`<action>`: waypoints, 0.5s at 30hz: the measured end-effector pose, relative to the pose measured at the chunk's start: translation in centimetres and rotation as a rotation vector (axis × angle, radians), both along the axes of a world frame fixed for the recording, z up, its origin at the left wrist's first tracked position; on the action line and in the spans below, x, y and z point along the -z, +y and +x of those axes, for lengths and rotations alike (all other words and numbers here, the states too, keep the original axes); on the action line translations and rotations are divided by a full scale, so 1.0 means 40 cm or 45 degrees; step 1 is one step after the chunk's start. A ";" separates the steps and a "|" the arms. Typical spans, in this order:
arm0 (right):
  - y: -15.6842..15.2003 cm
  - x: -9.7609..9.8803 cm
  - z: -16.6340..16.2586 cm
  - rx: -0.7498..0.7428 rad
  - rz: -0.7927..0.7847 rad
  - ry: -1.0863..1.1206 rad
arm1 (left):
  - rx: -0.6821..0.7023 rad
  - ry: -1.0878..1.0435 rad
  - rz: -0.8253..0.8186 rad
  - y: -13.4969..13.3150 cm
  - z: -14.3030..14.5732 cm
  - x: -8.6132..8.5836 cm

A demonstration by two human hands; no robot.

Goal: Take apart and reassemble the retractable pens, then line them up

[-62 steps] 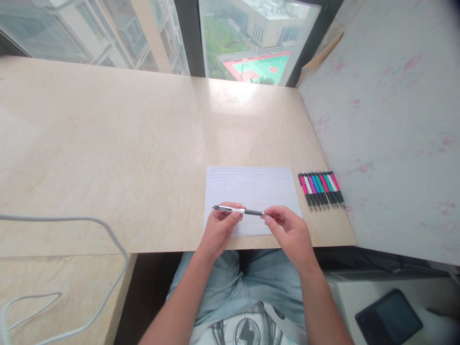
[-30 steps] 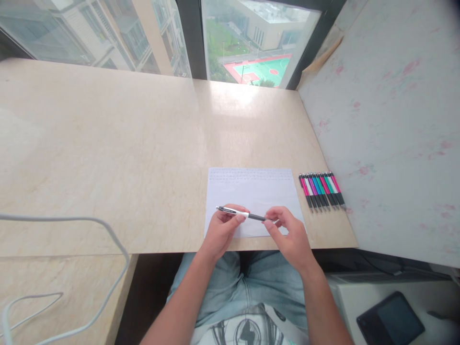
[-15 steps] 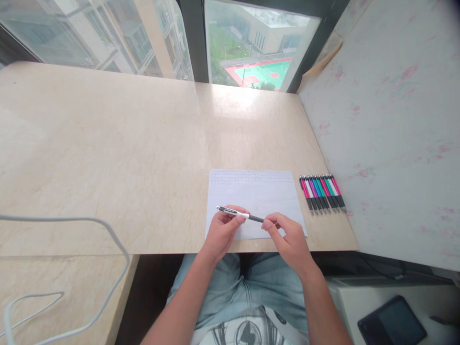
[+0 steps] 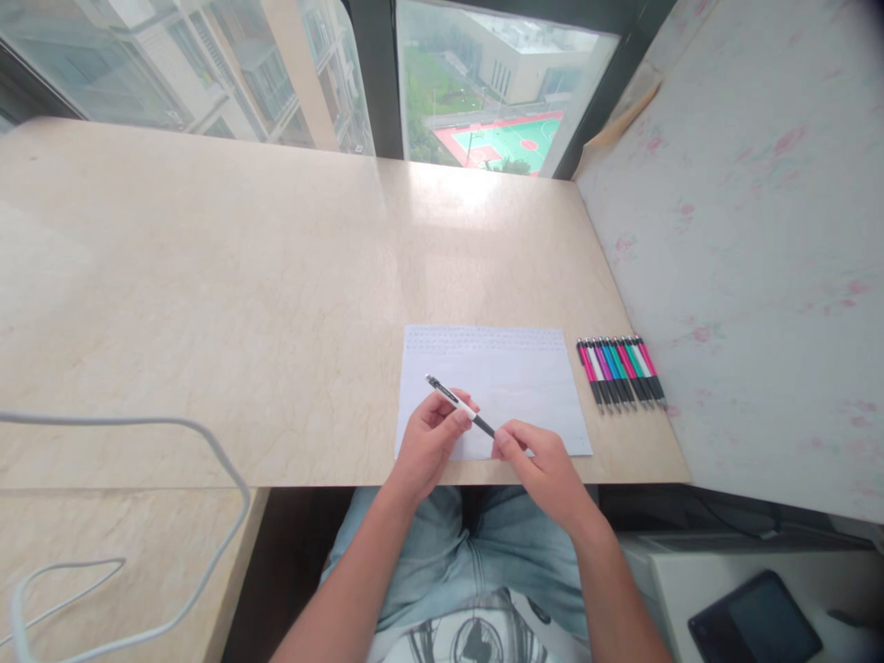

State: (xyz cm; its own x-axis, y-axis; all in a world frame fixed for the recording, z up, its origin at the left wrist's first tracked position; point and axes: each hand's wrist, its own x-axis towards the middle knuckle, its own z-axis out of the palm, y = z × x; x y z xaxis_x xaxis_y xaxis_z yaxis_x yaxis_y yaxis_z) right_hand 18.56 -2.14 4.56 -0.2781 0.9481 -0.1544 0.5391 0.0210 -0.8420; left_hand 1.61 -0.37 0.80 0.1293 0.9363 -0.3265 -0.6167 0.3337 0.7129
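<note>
A white and black pen [image 4: 459, 402] is held between my two hands, slanting down to the right above a sheet of paper [image 4: 497, 378]. My left hand [image 4: 434, 435] pinches its white barrel between thumb and fingers. The fingertips of my right hand [image 4: 540, 458] close on the dark lower end, hiding the tip. Rows of small handwriting run along the top of the sheet; the part below is blank where I can see it.
Several colourful pens [image 4: 620, 373] lie side by side right of the paper, near the flowered wall panel [image 4: 760, 276]. A grey-white cable [image 4: 227, 451] loops over the left side of the countertop [image 4: 241, 276]. A dark tablet-like device [image 4: 756, 617] rests on a white surface at lower right.
The pen has tilted more steeply, its clicker end going up and its tip end down. My right hand has shifted slightly left and down with it.
</note>
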 end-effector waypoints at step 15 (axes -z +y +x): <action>-0.007 0.014 -0.064 0.118 -0.058 0.348 | 0.085 0.322 0.228 -0.012 0.006 0.002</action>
State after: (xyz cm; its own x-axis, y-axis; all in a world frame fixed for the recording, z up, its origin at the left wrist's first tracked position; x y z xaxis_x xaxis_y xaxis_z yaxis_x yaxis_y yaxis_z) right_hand 16.01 -2.43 4.02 -0.2280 0.9652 -0.1284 0.2898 -0.0586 -0.9553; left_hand 1.84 -0.83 0.73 0.1282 0.9739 -0.1872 -0.3930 0.2232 0.8921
